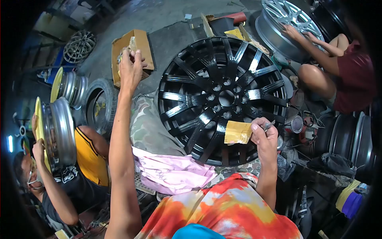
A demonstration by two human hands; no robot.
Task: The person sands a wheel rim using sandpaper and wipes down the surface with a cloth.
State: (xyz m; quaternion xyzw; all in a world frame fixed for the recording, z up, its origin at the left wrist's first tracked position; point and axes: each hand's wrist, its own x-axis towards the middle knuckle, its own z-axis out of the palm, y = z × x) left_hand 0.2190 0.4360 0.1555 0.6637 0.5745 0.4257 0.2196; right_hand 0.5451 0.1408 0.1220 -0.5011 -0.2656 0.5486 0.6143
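Note:
A glossy black multi-spoke wheel rim (253, 95) lies face up in front of me. Over its lower right edge, my right hand (266, 138) pinches a creased piece of yellow paper (238, 132) with dark markings. A small grey pointed item (269, 125) also sticks out from those fingers; its kind is unclear. My left hand (130, 68) reaches out over an open cardboard box (147, 49). Its fingers are bent together around something small and partly shiny, mostly hidden by the hand. Crumpled clear plastic shows beside the fingertips.
Pink cloth (171, 169) and camouflage fabric (149, 123) lie near my lap. At left, a person holds a silver rim (59, 131) near a tyre (99, 104). Another person at right touches a silver rim (274, 38). Tools and cables crowd the right side.

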